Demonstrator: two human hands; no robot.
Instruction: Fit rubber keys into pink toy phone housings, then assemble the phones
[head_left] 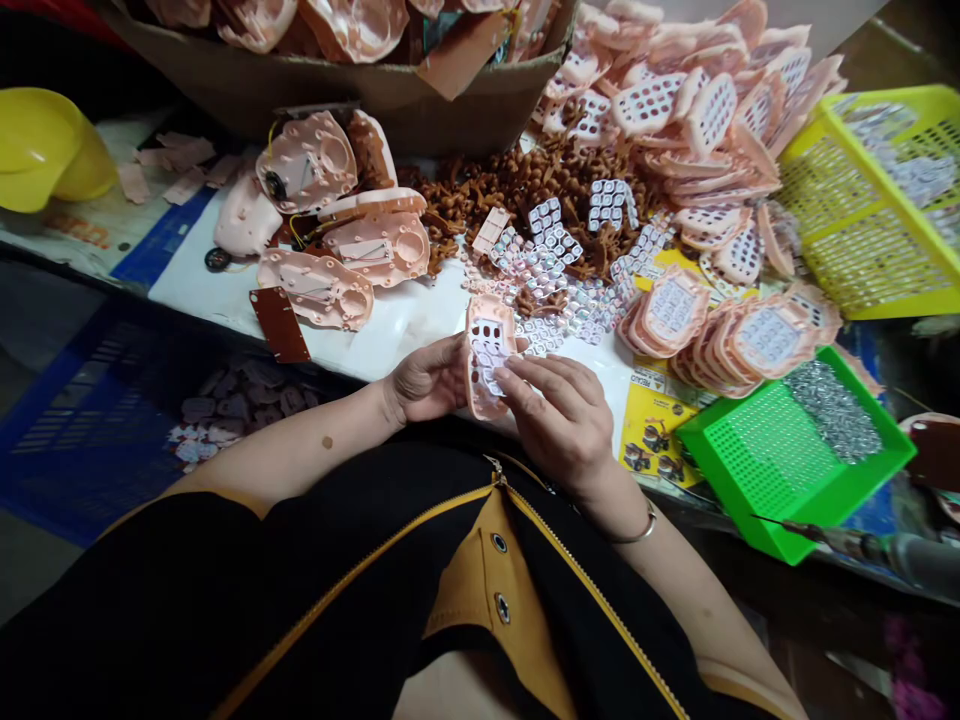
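Note:
Near the table's front edge, my left hand holds a pink plastic shell upright, its fingers closed round the left side. A white keypad piece lies on the shell's face and covers part of its holes; dark holes show above it and at its left. The fingers of my right hand are pinched together at the keypad piece's right edge. Just behind the shell are loose white keypad pieces and a heap of small brown parts. Stacked shells with keypads stand to the right.
A cardboard box of shells stands at the back. Assembled shells with wires lie left. On the right are a yellow basket, a green basket holding metal screws, and a screwdriver tool. A blue crate sits lower left.

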